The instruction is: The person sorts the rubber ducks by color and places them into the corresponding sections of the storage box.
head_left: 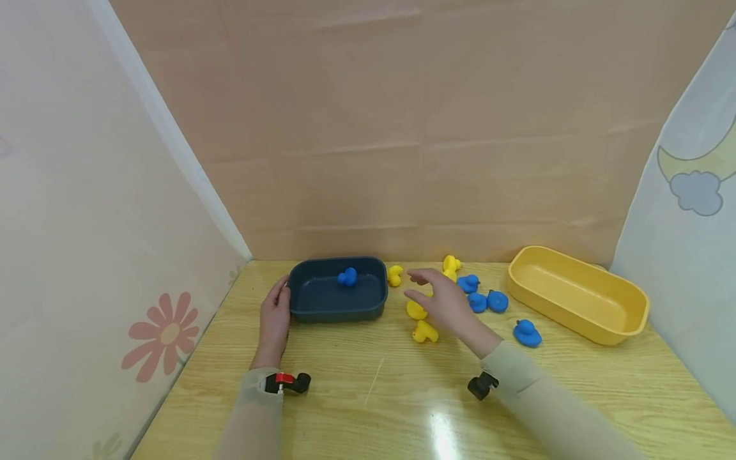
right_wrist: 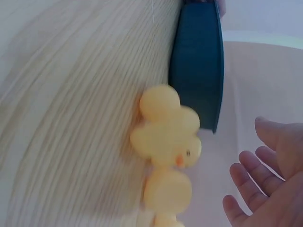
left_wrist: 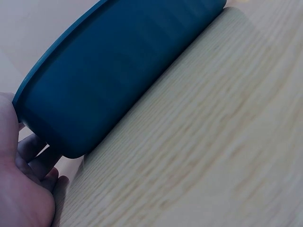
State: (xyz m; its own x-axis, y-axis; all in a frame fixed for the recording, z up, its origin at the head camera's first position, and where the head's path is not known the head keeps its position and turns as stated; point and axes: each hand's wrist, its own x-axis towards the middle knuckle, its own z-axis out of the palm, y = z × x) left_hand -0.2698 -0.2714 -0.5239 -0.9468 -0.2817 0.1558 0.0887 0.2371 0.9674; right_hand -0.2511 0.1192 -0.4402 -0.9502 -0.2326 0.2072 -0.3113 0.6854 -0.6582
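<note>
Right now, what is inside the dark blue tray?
One blue toy duck lies inside the dark blue tray, toward its far side; no other object shows in it. The patch of tray floor directly beneath the duck is covered, so I cannot see it.

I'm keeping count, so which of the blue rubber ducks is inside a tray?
The lone blue rubber duck inside the dark blue tray; the other blue rubber ducks all lie on the wooden table, to the right of that tray.
</note>
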